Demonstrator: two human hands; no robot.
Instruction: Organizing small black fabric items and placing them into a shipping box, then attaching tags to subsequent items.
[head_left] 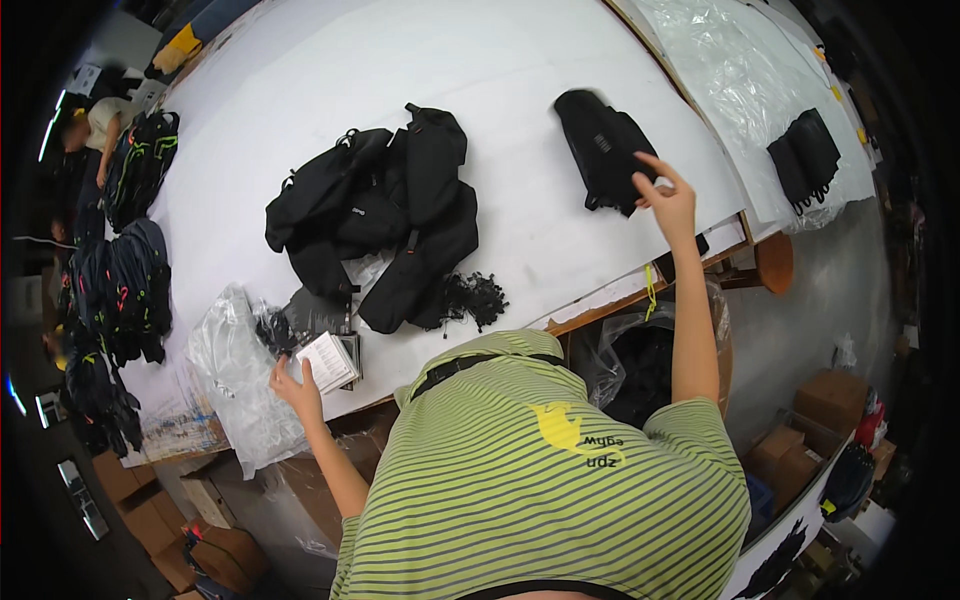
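Note:
My right hand (pixel 668 200) reaches over the right part of the table with thumb and forefinger apart. Its fingertips are at the edge of a flat black fabric pouch or bag (pixel 600 145), and I cannot tell whether they touch it. The far edge of that piece looks blurred. My left hand (pixel 300 392) is open beside a stack of white printed cards (pixel 328 362), fingers spread. Between the hands lies a loose heap of black bags (pixel 375 205). At the heap's near right side sits a pile of small black cord-like parts (pixel 476 298).
A crumpled clear plastic bag (pixel 235 370) lies left of the cards. Dark backpacks (pixel 120 285) line the table's left edge, where another person (pixel 105 125) stands. Black pieces (pixel 805 160) rest on plastic at the right. A wooden stool (pixel 772 263) and cardboard boxes (pixel 785 455) stand beyond.

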